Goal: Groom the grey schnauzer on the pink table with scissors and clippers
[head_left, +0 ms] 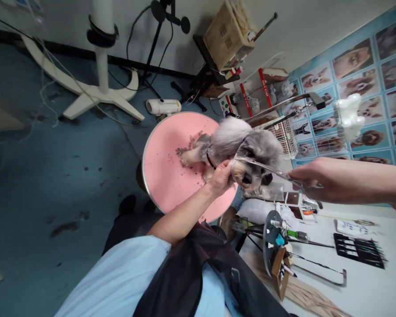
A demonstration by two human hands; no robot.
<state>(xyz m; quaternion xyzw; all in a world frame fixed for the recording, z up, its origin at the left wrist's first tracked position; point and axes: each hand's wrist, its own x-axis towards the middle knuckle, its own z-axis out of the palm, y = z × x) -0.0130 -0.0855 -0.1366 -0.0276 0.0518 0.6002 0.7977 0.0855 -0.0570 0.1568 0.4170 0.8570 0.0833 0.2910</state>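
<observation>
A grey and white dog (229, 134) sits on a round pink grooming table (165, 163), a dark collar round its neck. My left hand (221, 177) is closed at the side of the dog's muzzle, its fingers pinching the fur there. Long metal scissors (267, 167) lie across the dog's face just above the muzzle, their tips near my left fingers. My right hand (312, 176) grips the scissors by the handles. Clipped grey hair (185, 152) is scattered on the table beside the dog's paw.
A metal grooming arm (280, 105) reaches over the table behind the dog. A white dryer (164, 106) and a white wheeled stand (102, 94) are on the blue floor. A dark round tray (270, 246) holds tools, near a black tool case (358, 251).
</observation>
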